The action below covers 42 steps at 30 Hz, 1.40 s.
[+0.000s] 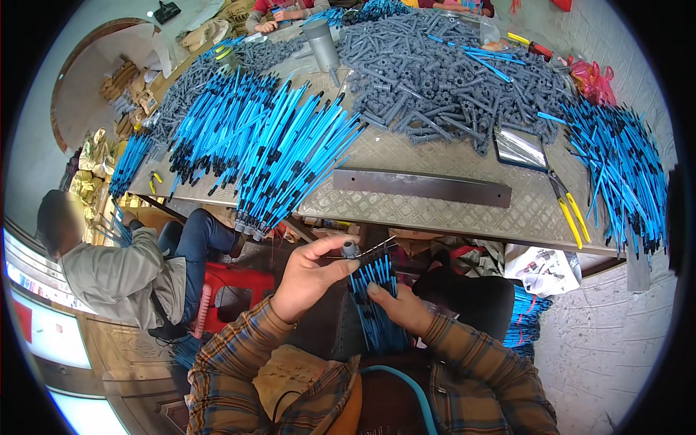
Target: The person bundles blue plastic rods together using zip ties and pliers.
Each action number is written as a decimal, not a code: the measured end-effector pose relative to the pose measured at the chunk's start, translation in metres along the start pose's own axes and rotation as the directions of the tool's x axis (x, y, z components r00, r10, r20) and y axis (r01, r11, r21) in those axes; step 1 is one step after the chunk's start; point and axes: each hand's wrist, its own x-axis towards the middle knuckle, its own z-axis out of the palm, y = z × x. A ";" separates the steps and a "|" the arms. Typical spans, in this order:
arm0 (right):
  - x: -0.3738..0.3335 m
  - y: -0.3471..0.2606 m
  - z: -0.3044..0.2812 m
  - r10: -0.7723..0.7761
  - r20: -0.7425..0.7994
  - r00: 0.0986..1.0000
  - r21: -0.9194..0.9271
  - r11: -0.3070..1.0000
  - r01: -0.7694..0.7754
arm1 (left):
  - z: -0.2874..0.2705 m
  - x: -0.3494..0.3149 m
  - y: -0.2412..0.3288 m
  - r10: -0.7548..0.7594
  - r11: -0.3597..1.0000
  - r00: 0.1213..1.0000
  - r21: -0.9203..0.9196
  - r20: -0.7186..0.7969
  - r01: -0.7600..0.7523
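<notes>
My left hand pinches a small grey plastic fitting between thumb and forefinger. Upright in my right hand is a bundle of thin blue rods with black sections, my thumb pressed across its front. The fitting is close to the bundle's upper end, where thin black tips stick out. A thin light-coloured strip or wire crosses near those tips; I cannot tell what it is attached to. Both hands are over my lap, in front of the table edge.
On the patterned table lie a flat metal bar, yellow-handled pliers, a heap of grey fittings and blue rod bundles. A metal cylinder stands behind. Another person sits at left, near a red stool.
</notes>
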 end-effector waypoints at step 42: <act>0.003 0.014 -0.013 -0.519 -0.027 0.854 -0.254 0.830 0.497 | -0.001 0.016 0.043 -0.170 0.957 0.945 0.276 0.279 0.090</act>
